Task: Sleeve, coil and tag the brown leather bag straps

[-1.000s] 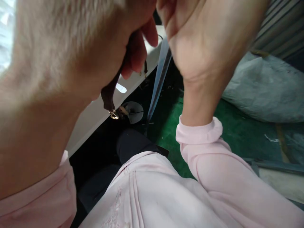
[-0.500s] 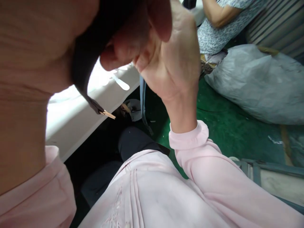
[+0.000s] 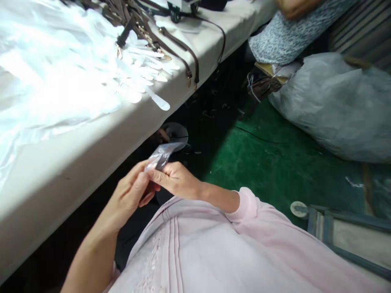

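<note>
My left hand (image 3: pixel 130 195) and my right hand (image 3: pixel 174 179) are low in front of my body, close together. Between their fingertips they pinch the lower end of a small clear plastic bag (image 3: pixel 161 155). Something dark shows faintly through the film, but its shape is hard to make out. On the long table (image 3: pixel 76 126) to my left lie loose white plastic sheets (image 3: pixel 61 77) and several brown leather straps with gold-coloured buckles (image 3: pixel 174 51). Some straps hang over the table edge, out of reach of both hands.
A seated co-worker's patterned sleeve (image 3: pixel 290 36) shows at the top right, next to a large grey sack (image 3: pixel 332 110) on the green floor (image 3: pixel 275 162). A small machine (image 3: pixel 180 6) stands on the far table. A blue-framed board (image 3: pixel 345 236) lies at the lower right.
Both hands have dropped from close before the camera to low in front of my body. The dark strap with its metal fitting no longer shows, and the clear bag now appears between my fingers.
</note>
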Action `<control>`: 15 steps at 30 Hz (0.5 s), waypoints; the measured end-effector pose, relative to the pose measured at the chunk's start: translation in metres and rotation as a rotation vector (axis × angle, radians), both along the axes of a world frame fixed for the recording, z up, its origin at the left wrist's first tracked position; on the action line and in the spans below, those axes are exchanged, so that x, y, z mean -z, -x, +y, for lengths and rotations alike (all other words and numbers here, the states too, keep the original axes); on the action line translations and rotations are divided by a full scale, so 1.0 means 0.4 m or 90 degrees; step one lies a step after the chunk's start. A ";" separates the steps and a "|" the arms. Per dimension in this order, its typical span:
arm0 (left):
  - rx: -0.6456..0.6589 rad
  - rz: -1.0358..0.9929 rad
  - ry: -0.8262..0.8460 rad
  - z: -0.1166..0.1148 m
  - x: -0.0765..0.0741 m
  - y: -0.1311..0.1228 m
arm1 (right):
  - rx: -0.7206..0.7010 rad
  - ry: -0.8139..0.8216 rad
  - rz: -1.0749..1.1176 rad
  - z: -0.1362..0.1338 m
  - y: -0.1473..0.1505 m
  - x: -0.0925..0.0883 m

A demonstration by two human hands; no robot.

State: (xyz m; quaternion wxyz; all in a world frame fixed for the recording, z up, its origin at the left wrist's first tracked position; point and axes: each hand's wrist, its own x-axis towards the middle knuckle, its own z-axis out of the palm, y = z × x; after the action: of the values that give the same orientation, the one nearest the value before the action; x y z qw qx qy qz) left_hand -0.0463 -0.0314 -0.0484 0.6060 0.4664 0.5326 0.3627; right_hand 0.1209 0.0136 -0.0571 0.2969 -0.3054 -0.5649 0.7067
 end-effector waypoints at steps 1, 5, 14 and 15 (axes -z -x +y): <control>-0.015 0.028 0.036 -0.030 0.030 0.002 | -0.010 0.005 -0.033 -0.022 0.006 0.040; -0.016 0.087 0.125 -0.136 0.105 0.005 | -0.113 -0.013 -0.171 -0.087 0.016 0.125; -0.179 0.142 0.087 -0.206 0.134 -0.008 | -0.177 0.144 -0.145 -0.107 0.036 0.185; -0.198 0.141 0.079 -0.201 0.131 -0.011 | -0.180 0.166 -0.138 -0.103 0.035 0.194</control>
State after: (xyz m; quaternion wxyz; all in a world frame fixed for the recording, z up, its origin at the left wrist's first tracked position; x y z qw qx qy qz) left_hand -0.0420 -0.1117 -0.1006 0.5084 0.3772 0.6828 0.3648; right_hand 0.1068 -0.0274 -0.1348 0.0907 -0.3330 -0.5344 0.7715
